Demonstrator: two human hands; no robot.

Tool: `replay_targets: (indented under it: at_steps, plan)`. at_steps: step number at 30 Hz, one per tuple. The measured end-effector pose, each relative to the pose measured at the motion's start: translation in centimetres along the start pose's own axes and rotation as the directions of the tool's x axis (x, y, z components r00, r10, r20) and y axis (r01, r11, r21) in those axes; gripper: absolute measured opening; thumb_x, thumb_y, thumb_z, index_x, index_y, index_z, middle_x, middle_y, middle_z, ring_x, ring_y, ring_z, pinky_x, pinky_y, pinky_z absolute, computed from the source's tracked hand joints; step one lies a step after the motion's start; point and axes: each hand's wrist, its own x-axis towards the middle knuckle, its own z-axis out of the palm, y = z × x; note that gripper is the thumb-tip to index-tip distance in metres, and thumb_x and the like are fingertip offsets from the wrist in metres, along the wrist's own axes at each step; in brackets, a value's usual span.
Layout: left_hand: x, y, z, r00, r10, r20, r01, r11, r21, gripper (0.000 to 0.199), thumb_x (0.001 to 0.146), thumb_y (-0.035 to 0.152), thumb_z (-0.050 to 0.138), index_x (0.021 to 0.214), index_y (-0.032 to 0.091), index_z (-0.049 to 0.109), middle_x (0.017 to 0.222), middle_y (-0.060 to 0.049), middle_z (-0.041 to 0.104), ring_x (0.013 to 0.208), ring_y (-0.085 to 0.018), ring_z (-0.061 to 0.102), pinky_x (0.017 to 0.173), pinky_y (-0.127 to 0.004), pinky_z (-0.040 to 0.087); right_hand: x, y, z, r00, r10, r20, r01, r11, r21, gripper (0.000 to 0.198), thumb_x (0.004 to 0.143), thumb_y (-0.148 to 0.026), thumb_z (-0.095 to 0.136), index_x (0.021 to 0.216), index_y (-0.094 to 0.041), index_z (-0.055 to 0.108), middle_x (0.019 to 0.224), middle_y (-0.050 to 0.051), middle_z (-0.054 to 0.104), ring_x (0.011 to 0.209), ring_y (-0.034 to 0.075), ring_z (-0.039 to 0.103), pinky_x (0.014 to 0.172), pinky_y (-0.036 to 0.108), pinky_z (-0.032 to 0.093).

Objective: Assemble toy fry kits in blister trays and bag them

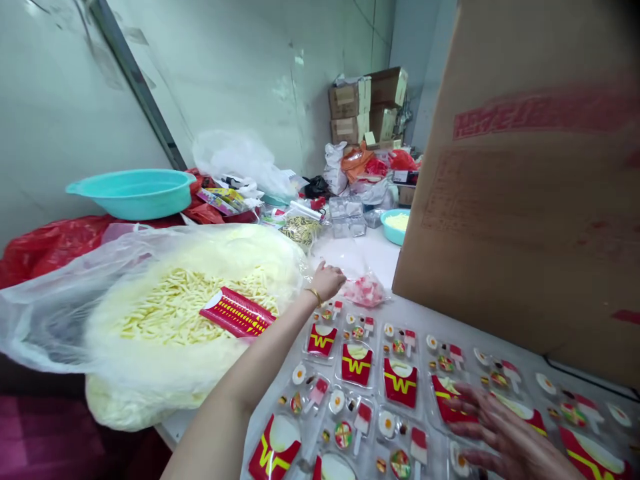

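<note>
Locate the flat red cartons with a yellow W-shaped mark (400, 385), seated in clear moulded plastic trays (320, 359). In the same trays, find white-and-yellow egg-shaped pieces (387, 424), round multicoloured discs (400, 463) and red-and-white bars on sticks (419, 445). Note the face-up layout in close rows on the pale tabletop (393, 259), presumably chosen to leave every pocket visible and within reach.

Observe the bare right hand (493, 427) over the near-right trays, blurred, with fingers spread wide; see nothing gripped. Unable to tell whether touching or just above.

Observe the bare left hand (327, 281) extended past the far row, with fingers loosely curled near the clear bag of pink-red and white pieces (367, 291). Unable to tell whether pinched on the film or merely beside it. Judge the bag as set at the head of the rows to suit the left arm's reach.

Left of the rows, find the wide translucent plastic sack (45, 320), spread open, probably to expose the pale yellow sticks (170, 310). On these, note the long red stack with yellow marks (237, 313), likely laid there for ready access.

Farther out, find the turquoise plastic basin (135, 197) among red plastic bags (50, 243). At right, note the large brown cardboard box (500, 267), upright; unable to tell why.
</note>
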Motion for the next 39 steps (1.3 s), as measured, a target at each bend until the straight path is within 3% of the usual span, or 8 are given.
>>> replay_targets:
  at_steps: [6,15,17,19,24,31,36,39]
  plan:
    - [8.3,-1.1,-3.6,0.998,-0.024,-0.05,0.023,0.999,-0.024,0.031,0.092,0.031,0.043,0.084,0.015,0.069,0.095,-0.012,0.067,0.09,-0.022,0.062,0.085,-0.036,0.044,4.1,-0.1,6.7,0.976,0.029,0.215,-0.046,0.996,0.075,0.047,0.082,-0.041,0.067,0.124,-0.028,0.05,0.119,0.006,0.061,0.096,0.021,0.064,0.072,0.033,0.055]
    - [10.1,3.1,-14.5,0.989,0.132,-0.074,-0.134,0.99,-0.03,0.04,0.091,0.016,0.027,0.089,-0.001,0.064,0.083,-0.006,0.059,0.103,-0.023,0.059,0.09,-0.04,0.038,3.1,0.9,5.1,0.974,0.026,0.224,-0.077,0.972,0.224,0.043,0.087,-0.049,0.056,0.121,-0.024,0.046,0.114,0.009,0.061,0.096,0.026,0.065,0.074,0.04,0.055]
    - [8.4,5.8,-18.3,0.946,0.297,-0.127,-0.298,0.954,0.012,0.047,0.091,0.016,0.019,0.088,0.001,0.064,0.08,-0.005,0.057,0.1,-0.02,0.06,0.084,-0.036,0.038,2.5,0.4,4.6,0.974,-0.006,0.225,-0.071,0.94,0.333,0.045,0.087,-0.054,0.053,0.121,-0.025,0.045,0.113,0.01,0.061,0.097,0.028,0.064,0.076,0.045,0.054]
    - [5.9,9.3,-22.2,0.884,0.429,-0.187,-0.418,0.903,0.095,0.03,0.088,0.025,0.039,0.083,0.011,0.065,0.08,-0.004,0.062,0.086,-0.016,0.061,0.077,-0.03,0.041,1.4,0.1,4.5,0.968,-0.065,0.244,-0.059,0.883,0.465,0.05,0.086,-0.06,0.049,0.122,-0.026,0.044,0.115,0.011,0.06,0.103,0.031,0.062,0.081,0.05,0.052]
    - [-0.6,18.9,-28.6,0.622,0.747,-0.234,-0.723,0.663,0.193,0.049,0.093,0.035,0.024,0.077,0.005,0.06,0.077,-0.003,0.054,0.09,-0.017,0.059,0.076,-0.031,0.037,-3.6,0.3,3.9,0.937,-0.269,0.224,0.026,0.691,0.722,0.07,0.076,-0.078,0.043,0.12,-0.024,0.051,0.129,0.015,0.054,0.118,0.035,0.052,0.094,0.052,0.045]
    - [-3.1,27.3,-27.0,0.515,0.832,-0.205,-0.837,0.54,0.092,0.021,0.091,0.017,0.039,0.084,0.016,0.06,0.089,-0.002,0.061,0.085,-0.015,0.063,0.068,-0.025,0.043,-4.1,-0.7,-1.8,0.907,-0.421,-0.027,0.293,0.583,0.758,0.05,0.088,-0.06,0.04,0.107,-0.019,0.059,0.106,0.013,0.067,0.099,0.028,0.064,0.085,0.048,0.051]
    - [0.4,30.1,-22.4,0.423,0.88,-0.215,-0.871,0.46,0.17,0.023,0.086,0.009,0.04,0.09,0.017,0.061,0.096,-0.004,0.065,0.072,-0.01,0.061,0.062,-0.023,0.042,0.1,-2.1,-6.2,0.935,-0.338,-0.11,0.311,0.63,0.711,0.042,0.095,-0.052,0.031,0.089,-0.02,0.059,0.078,0.008,0.069,0.07,0.022,0.067,0.064,0.041,0.056]
    - [3.6,31.8,-21.3,0.426,0.894,-0.141,-0.876,0.446,0.185,0.023,0.087,0.013,0.042,0.09,0.018,0.063,0.094,-0.005,0.066,0.075,-0.012,0.061,0.063,-0.024,0.042,1.7,-2.0,-6.2,0.936,-0.328,-0.124,0.311,0.612,0.727,0.051,0.092,-0.061,0.024,0.087,-0.022,0.056,0.078,0.007,0.068,0.067,0.02,0.066,0.061,0.038,0.055]
